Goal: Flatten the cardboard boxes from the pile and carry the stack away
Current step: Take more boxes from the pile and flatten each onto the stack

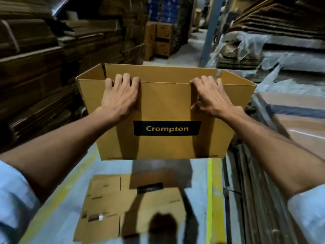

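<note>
An open brown cardboard box (165, 106) with a dark "Crompton" label hangs in the air in front of me, its top flaps up. My left hand (121, 97) grips the near top edge on the left, fingers hooked over the rim. My right hand (212, 97) grips the same edge on the right, fingers over the rim and thumb on the outer face. Below the box, a flattened cardboard box (133, 206) lies on the grey floor.
Tall stacks of flat dark cardboard (44, 76) line the left side. Plastic-wrapped cardboard stacks (290, 55) and upright sheets (255, 182) fill the right. A yellow floor line (210, 199) runs along the aisle. Upright boxes (160, 41) and a blue post (210, 30) stand farther down.
</note>
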A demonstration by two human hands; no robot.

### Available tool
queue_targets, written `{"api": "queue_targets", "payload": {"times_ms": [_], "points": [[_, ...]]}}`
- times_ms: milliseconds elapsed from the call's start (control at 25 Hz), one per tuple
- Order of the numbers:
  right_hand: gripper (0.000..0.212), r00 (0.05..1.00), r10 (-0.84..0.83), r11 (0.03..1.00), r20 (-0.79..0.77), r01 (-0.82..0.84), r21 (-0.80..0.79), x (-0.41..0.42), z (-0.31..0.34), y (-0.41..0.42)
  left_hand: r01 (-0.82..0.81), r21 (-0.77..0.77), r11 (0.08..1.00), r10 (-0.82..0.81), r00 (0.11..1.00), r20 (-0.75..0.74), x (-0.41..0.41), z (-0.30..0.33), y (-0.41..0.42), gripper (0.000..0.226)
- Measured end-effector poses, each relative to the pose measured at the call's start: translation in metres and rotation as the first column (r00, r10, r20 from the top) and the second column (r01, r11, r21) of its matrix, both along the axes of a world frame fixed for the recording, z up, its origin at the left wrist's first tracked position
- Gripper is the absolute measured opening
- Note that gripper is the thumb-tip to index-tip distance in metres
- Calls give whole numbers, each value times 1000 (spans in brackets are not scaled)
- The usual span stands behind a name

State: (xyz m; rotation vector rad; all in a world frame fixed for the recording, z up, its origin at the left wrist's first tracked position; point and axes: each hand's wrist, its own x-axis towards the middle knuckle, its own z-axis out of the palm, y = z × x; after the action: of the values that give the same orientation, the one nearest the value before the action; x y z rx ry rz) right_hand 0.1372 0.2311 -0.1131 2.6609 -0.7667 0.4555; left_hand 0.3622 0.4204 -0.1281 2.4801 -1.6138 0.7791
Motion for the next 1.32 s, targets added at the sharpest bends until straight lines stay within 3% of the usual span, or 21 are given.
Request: {"api": "queue_targets", "payload": {"times_ms": [240, 520, 760, 1120, 1320], "points": [[79, 996, 78, 996, -39, -76, 54, 40, -29, 76, -88, 97, 991, 88, 996, 3, 26, -21, 95, 79], [73, 992, 80, 987, -94, -66, 146, 96, -84, 151, -66, 110, 992, 69, 997, -29, 81, -79, 177, 70], [73, 979, 128, 945, -158, -72, 320, 156, -191, 177, -107, 203, 973, 127, 988, -89, 134, -188, 203, 74], [72, 958, 212, 893, -192, -110, 436, 197, -443, 154, -188, 214, 959, 227, 958, -173, 155, -439, 193, 73], [73, 949, 243, 876, -201, -126, 466, 192, -552, 148, -184, 250, 950, 238, 949, -205, 139, -554, 200, 97]]}}
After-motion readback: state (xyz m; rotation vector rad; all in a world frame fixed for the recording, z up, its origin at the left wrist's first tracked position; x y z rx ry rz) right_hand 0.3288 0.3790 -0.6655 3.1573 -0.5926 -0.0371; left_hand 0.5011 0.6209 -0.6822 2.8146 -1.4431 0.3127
